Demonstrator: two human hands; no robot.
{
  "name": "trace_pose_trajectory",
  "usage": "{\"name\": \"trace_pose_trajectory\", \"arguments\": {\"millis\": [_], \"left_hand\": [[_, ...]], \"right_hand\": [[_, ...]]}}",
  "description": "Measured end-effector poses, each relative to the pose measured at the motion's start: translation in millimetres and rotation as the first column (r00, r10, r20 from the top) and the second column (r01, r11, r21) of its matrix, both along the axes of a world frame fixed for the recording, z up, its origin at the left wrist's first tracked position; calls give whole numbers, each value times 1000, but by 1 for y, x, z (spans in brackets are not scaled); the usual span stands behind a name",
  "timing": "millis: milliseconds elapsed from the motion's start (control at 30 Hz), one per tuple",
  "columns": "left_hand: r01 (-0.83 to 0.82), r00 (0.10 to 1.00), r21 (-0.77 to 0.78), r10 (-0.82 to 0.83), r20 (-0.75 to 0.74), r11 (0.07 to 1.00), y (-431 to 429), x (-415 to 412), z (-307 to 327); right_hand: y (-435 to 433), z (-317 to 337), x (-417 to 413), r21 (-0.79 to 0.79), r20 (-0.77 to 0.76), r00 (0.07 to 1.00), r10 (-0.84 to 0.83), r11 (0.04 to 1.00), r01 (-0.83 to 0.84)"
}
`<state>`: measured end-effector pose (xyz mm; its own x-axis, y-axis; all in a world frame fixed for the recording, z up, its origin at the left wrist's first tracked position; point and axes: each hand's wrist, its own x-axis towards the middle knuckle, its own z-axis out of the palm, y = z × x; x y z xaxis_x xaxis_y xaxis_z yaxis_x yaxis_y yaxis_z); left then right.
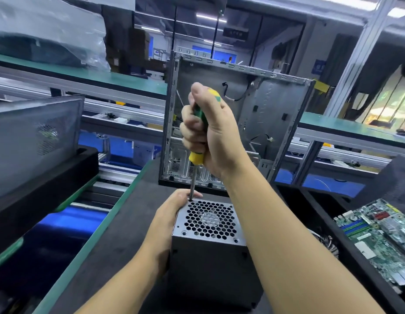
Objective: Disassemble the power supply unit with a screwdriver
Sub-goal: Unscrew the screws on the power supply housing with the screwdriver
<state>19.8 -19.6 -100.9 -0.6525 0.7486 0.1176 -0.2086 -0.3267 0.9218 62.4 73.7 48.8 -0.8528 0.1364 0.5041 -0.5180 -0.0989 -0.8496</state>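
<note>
Nearest to me, the power supply unit (208, 264) stands on end on the black bench mat (129, 223), with its fan grille (208, 219) facing up.

The left hand (172, 214) grips the unit's upper left edge. Its fingers curl over the far left corner of the grille face, right beside the working point.

Two corner screws (184, 233) are seated on the near edge of the grille plate. I cannot tell the condition of the far right corner.

The screwdriver (195, 158) stands nearly upright above the unit, its tip at the far left corner of the grille plate. I cannot confirm that the tip is seated in a screw head, because the fingers crowd it.

The right hand (210, 137) is closed in a full fist round the green and yellow handle, thumb on top.

Handling assessment: the unit is a stiff sheet-steel box, probably fairly heavy for its bulk. Standing on end it is tall, so downward force could tip it or let it skid. I judge the painted side walls the sound place to hold. The perforated grille and the folded edges look sharp and are best avoided.

Risk: if the bit slips, it meets the left fingertips.

Right of the unit, a bare motherboard (378, 234) lies flat. Behind the unit, an emptied computer chassis (237, 123) stands open.
</note>
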Motion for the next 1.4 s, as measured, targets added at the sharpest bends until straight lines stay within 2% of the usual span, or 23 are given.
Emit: {"name": "trace_pose_trajectory", "arguments": {"millis": [67,133,267,333,500,667,933,1233,1400], "left_hand": [[34,999,-31,-35,-33,999,5,3,0],[-49,997,-70,52,50,996,11,9,0],[-104,982,-47,110,156,993,11,11,-6],[-128,978,-79,139,154,989,14,8,-7],[-218,969,-122,230,95,968,13,11,-4],[-215,970,-120,226,85,969,13,11,-4],[-132,980,-65,140,139,989,12,10,-8],[-124,984,-19,125,130,992,13,10,-10],[-132,980,-44,137,145,990,12,12,-7]], "right_hand": [[-3,0,-4,54,29,998,61,997,-62],[-5,1,-8,57,57,988,140,988,-144],[5,-2,-9,-26,25,980,197,980,-196],[9,-4,-6,-52,0,979,202,978,-201],[10,-4,-5,-86,-20,989,144,986,-145],[3,-5,-8,-58,-18,994,111,992,-112],[0,-7,-7,-62,-34,999,-32,998,30],[0,-7,-2,-36,-47,999,28,999,-30],[-1,-7,-2,-23,-46,998,38,999,-39]]}}
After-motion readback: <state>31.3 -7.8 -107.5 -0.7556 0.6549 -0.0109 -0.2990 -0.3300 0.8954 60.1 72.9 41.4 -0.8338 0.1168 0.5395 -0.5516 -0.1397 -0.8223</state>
